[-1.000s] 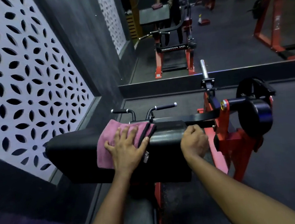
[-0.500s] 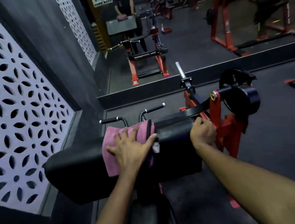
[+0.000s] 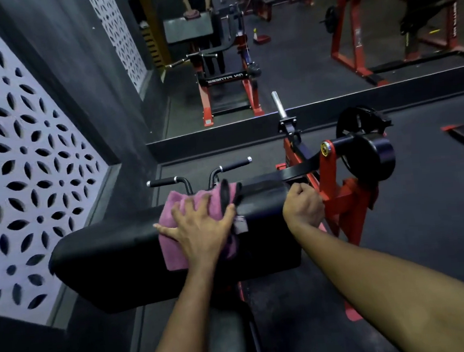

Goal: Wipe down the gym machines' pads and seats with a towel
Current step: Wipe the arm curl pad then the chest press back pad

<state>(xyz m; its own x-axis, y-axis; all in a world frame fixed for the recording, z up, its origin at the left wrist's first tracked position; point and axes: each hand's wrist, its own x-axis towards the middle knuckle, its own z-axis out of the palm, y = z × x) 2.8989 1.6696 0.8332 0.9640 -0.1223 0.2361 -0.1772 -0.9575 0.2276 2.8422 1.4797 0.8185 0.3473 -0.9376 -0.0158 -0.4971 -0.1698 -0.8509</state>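
Observation:
A pink towel (image 3: 181,208) lies folded over the top of a wide black arm pad (image 3: 111,251) on a red-framed machine. My left hand (image 3: 202,229) presses flat on the towel with fingers spread. My right hand (image 3: 302,207) curls over the pad's right end, gripping its edge beside the red frame. Below the pad, the black seat (image 3: 225,342) shows between my forearms.
Two black handles (image 3: 200,175) stick up behind the pad. A red lever arm with a black weight plate (image 3: 369,149) and a steel plate peg (image 3: 278,104) stands at right. A wall mirror (image 3: 298,43) lies ahead and a perforated white panel (image 3: 22,166) at left.
My left hand has slid the towel slightly right along the pad's top and bunched its far edge. My right hand keeps its hold on the pad's end. The view shifted.

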